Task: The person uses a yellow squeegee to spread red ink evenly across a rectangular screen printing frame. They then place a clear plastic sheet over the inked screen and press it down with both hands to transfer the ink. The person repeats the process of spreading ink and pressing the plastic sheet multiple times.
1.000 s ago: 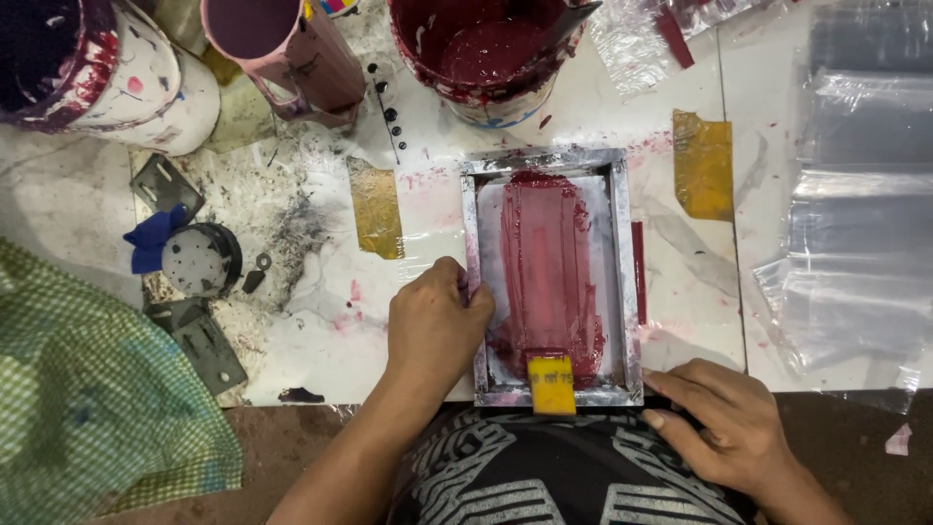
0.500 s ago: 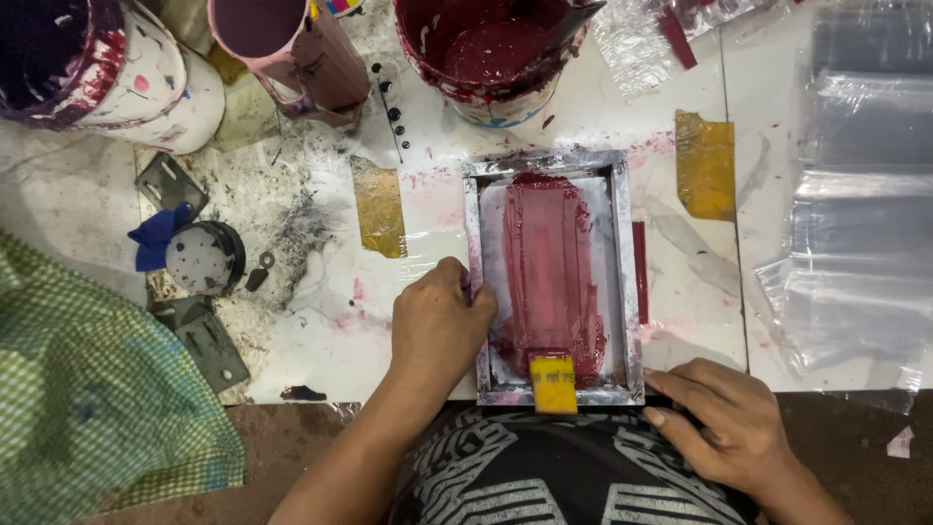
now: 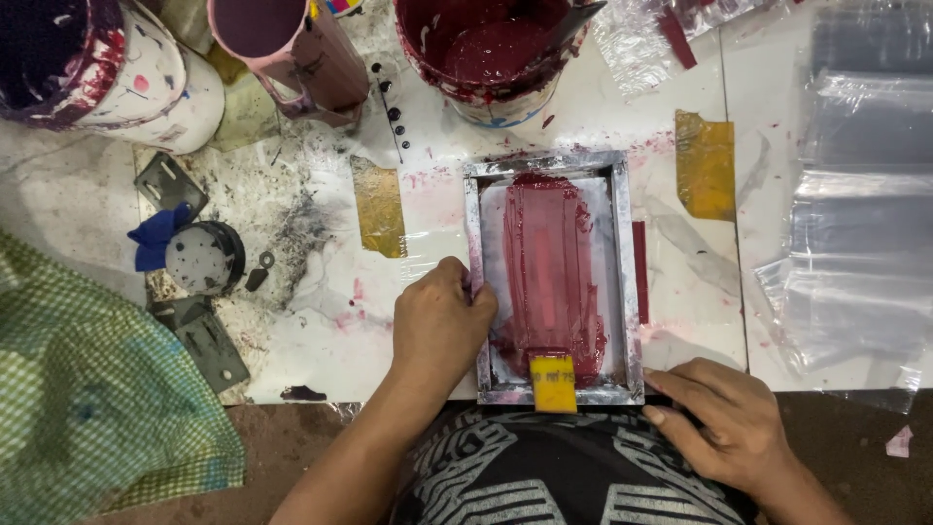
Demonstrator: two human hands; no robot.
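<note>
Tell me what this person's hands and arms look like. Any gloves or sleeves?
No gloves: both the left hand and the right hand are bare, with no rings or watch showing. The forearms are bare too, so no sleeves reach into view. A few reddish ink smears seem to mark the left fingers. Below the hands there is a dark shirt with a pale grey pattern.

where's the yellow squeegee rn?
In the head view, the yellow squeegee sits at the near edge of the metal-framed screen, at the bottom of the red ink streak, between the left hand and right hand.
</note>
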